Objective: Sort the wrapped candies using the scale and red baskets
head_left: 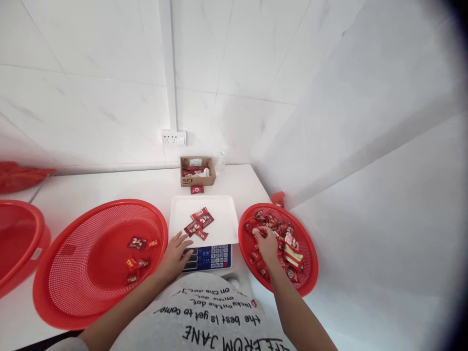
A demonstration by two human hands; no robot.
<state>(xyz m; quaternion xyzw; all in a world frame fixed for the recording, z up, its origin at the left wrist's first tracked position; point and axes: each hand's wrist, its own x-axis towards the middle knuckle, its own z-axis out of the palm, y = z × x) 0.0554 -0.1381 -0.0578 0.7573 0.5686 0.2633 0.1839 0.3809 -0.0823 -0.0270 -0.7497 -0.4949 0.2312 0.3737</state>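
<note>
My left hand lies open with fingers spread at the front left corner of a weighing scale, touching the edge of its white pan. A few red candy packets lie on the pan. My right hand reaches into a small red basket full of red wrapped candies, its fingers curled down among them; what they pinch is hidden. A large red mesh basket at my left holds several red candies.
A small cardboard box with packets stands by the back wall, one packet in front of it. A second red basin sits at the far left. A wall socket is above the box. The wall runs close on the right.
</note>
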